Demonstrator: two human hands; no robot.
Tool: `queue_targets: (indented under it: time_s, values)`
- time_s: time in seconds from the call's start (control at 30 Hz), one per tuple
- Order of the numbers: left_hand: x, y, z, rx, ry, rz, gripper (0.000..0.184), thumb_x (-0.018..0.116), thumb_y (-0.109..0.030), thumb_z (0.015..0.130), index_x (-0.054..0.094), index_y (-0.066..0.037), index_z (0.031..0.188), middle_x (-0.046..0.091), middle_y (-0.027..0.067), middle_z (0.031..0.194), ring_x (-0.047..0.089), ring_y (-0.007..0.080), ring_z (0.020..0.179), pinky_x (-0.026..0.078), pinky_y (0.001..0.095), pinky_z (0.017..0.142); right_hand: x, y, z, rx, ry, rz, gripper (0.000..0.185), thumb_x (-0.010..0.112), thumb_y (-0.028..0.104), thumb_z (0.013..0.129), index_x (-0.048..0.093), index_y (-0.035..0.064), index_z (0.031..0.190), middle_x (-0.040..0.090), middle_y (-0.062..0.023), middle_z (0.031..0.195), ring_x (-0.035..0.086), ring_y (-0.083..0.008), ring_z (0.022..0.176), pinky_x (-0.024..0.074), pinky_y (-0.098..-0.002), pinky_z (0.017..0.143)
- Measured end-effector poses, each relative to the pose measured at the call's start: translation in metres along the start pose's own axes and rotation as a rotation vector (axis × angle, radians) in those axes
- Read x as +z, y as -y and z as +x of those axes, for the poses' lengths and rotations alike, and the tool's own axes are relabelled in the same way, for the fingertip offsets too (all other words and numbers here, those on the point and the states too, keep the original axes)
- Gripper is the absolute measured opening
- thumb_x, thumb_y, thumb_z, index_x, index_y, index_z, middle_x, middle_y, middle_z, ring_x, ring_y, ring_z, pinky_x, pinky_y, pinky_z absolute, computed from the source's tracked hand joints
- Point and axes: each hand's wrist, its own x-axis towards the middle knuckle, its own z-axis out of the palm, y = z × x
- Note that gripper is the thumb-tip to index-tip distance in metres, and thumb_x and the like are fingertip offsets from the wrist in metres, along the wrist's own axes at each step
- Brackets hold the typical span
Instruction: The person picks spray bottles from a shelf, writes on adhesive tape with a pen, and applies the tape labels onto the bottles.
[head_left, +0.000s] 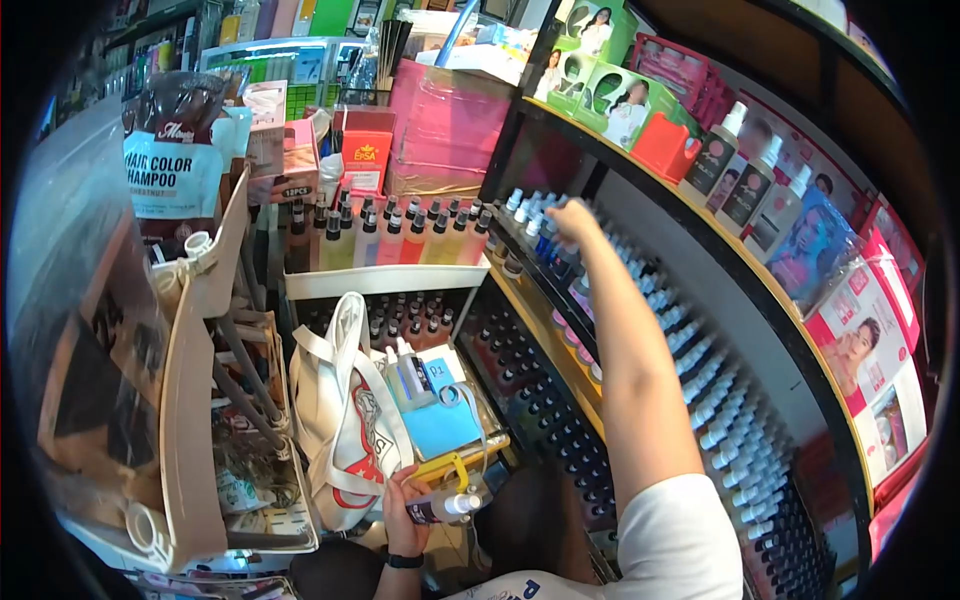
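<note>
My left hand (402,510) is low in the middle, its fingers wrapped round a small spray bottle (440,507) with a dark label and a white top. My right arm stretches up and forward to the shelf, where my right hand (572,222) is among white-capped bottles (533,210) at the row's far end. Its fingers are small and partly hidden, so what they hold cannot be made out. Just above my left hand is a yellow handle (442,466). Beyond it, two bottles (412,372) lie on a blue notebook (443,425).
A white cloth bag (350,430) hangs beside the cart (385,282), which carries colourful bottles. Long rows of white-capped bottles (715,435) fill the right shelf below a black shelf edge (600,150). Another plastic rack (190,370) stands at the left.
</note>
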Motion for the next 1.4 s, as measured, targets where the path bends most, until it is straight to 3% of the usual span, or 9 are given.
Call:
queue_targets:
  time_s: [0.23, 0.33, 0.53, 0.67, 0.8, 0.87, 0.97, 1.13, 1.4]
  values:
    - [-0.007, 0.003, 0.011, 0.012, -0.026, 0.004, 0.047, 0.03, -0.04, 0.093, 0.043, 0.001, 0.11, 0.05, 0.0062, 0.07, 0.05, 0.0115, 0.056, 0.043, 0.0219, 0.047, 0.073, -0.022, 0.032, -0.134, -0.306, -0.106, 0.034, 0.066, 0.03, 0.073, 0.059, -0.0039, 0.075, 0.062, -0.0164, 0.068, 0.063, -0.0268, 0.064, 0.0486, -0.0368, 0.054]
    - [-0.007, 0.005, 0.008, -0.024, 0.009, 0.027, 0.048, 0.029, -0.041, 0.093, 0.045, 0.001, 0.109, 0.051, 0.0054, 0.07, 0.051, 0.0114, 0.06, 0.042, 0.022, 0.054, 0.054, -0.008, -0.006, -0.183, -0.367, -0.173, 0.035, 0.069, 0.029, 0.069, 0.058, -0.0031, 0.077, 0.062, -0.0194, 0.075, 0.062, -0.0299, 0.073, 0.0484, -0.0379, 0.06]
    - [-0.003, 0.006, 0.004, -0.016, 0.02, 0.02, 0.047, 0.029, -0.04, 0.093, 0.045, 0.001, 0.109, 0.051, 0.0052, 0.07, 0.051, 0.0116, 0.061, 0.042, 0.0219, 0.054, 0.002, 0.03, -0.098, -0.755, -0.653, -0.327, 0.032, 0.065, 0.025, 0.071, 0.049, 0.0024, 0.086, 0.051, -0.0127, 0.085, 0.057, -0.0339, 0.073, 0.047, -0.0414, 0.061]
    - [-0.004, 0.011, 0.003, 0.024, 0.01, 0.033, 0.046, 0.031, -0.039, 0.093, 0.044, 0.001, 0.109, 0.05, 0.0055, 0.07, 0.048, 0.011, 0.058, 0.04, 0.021, 0.048, -0.084, 0.067, -0.196, -0.872, -0.693, -0.128, 0.028, 0.065, 0.026, 0.073, 0.055, 0.0016, 0.082, 0.057, -0.0114, 0.076, 0.058, -0.0235, 0.065, 0.0473, -0.0369, 0.061]
    - [-0.009, 0.011, 0.004, 0.06, 0.021, 0.041, 0.046, 0.031, -0.041, 0.093, 0.044, 0.0, 0.11, 0.05, 0.005, 0.07, 0.051, 0.0119, 0.059, 0.039, 0.0212, 0.046, -0.193, 0.081, -0.261, -0.684, -0.537, 0.071, 0.025, 0.063, 0.024, 0.077, 0.058, 0.0019, 0.086, 0.055, -0.0049, 0.068, 0.053, -0.0095, 0.057, 0.0436, -0.0233, 0.045]
    - [-0.013, 0.011, 0.003, 0.067, 0.037, 0.04, 0.047, 0.031, -0.042, 0.093, 0.044, -0.001, 0.111, 0.051, 0.0046, 0.071, 0.053, 0.0125, 0.06, 0.039, 0.0216, 0.046, -0.243, 0.075, -0.264, -0.741, -0.669, -0.045, 0.027, 0.062, 0.024, 0.078, 0.058, 0.0009, 0.09, 0.054, -0.0051, 0.067, 0.052, -0.0082, 0.052, 0.0403, -0.0186, 0.038]
    - [-0.017, 0.009, 0.004, 0.059, 0.076, 0.025, 0.047, 0.03, -0.042, 0.093, 0.044, -0.002, 0.112, 0.052, 0.0038, 0.072, 0.054, 0.0129, 0.06, 0.038, 0.0223, 0.044, -0.294, 0.058, -0.254, -0.639, -0.767, -0.179, 0.027, 0.063, 0.021, 0.076, 0.056, -0.0001, 0.091, 0.053, -0.0055, 0.066, 0.052, -0.0093, 0.051, 0.0425, -0.0216, 0.037]
    - [-0.005, 0.003, 0.0, 0.024, -0.001, 0.0, 0.045, 0.032, -0.039, 0.093, 0.043, 0.001, 0.112, 0.049, 0.0049, 0.07, 0.049, 0.0107, 0.061, 0.038, 0.0211, 0.047, -0.314, 0.037, -0.243, -0.076, -0.575, -0.555, 0.021, 0.058, 0.009, 0.07, 0.055, -0.001, 0.088, 0.055, -0.0092, 0.064, 0.057, -0.0167, 0.053, 0.0477, -0.0296, 0.039]
    - [-0.009, 0.004, 0.002, 0.042, 0.025, -0.01, 0.046, 0.032, -0.04, 0.093, 0.044, 0.0, 0.112, 0.05, 0.0047, 0.074, 0.05, 0.0113, 0.064, 0.04, 0.0211, 0.051, -0.326, 0.002, -0.22, 0.249, -0.575, -0.68, 0.025, 0.059, 0.007, 0.067, 0.053, -0.0048, 0.088, 0.057, -0.0138, 0.063, 0.062, -0.025, 0.061, 0.0502, -0.0345, 0.044]
